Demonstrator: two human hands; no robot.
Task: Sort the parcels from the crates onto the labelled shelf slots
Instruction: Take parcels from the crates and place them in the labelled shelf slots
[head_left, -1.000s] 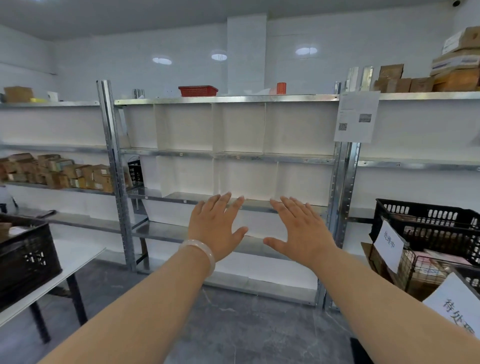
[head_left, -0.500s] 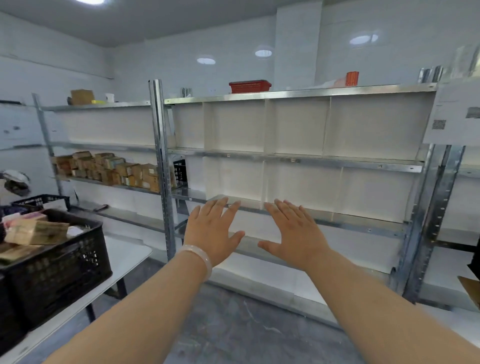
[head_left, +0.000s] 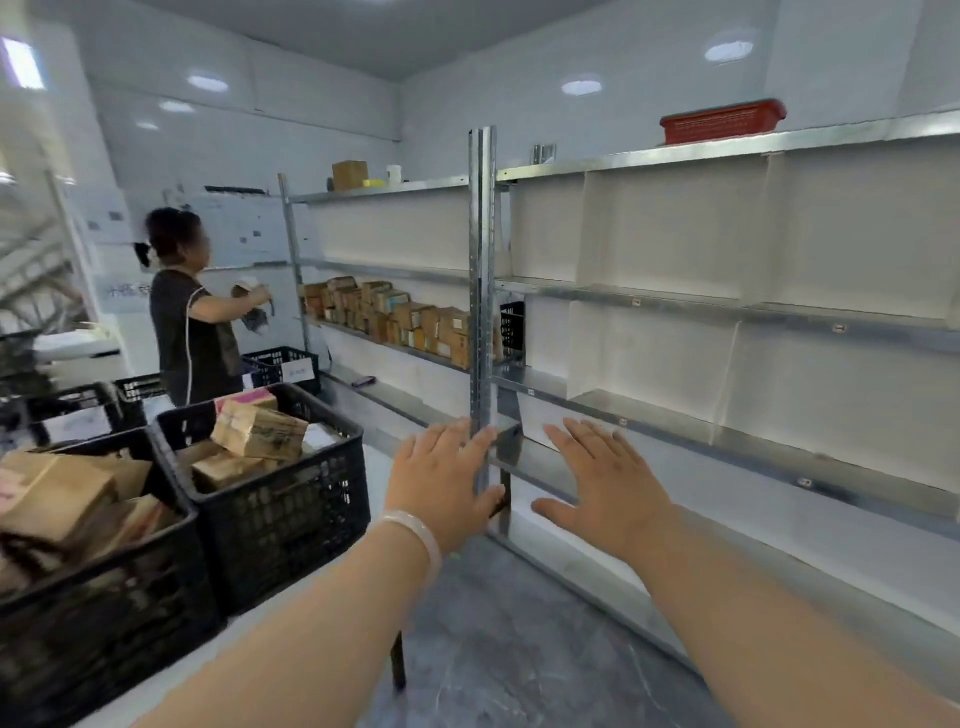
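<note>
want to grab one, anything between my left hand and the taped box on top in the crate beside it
Nothing visible does. The left hand is open right of the crate; the taped box lies uncovered on top.

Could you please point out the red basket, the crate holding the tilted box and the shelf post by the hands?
red basket (head_left: 722, 123): head view, middle of its long side wall.
crate (head_left: 283, 519): head view, the mesh wall facing the camera.
shelf post (head_left: 482, 260): head view, front face, about halfway up.

free: shelf slots (head_left: 670, 228) right, aisle floor (head_left: 509, 649) between | blocked: steel upright (head_left: 482, 260) ahead, full crates (head_left: 291, 509) left
</note>
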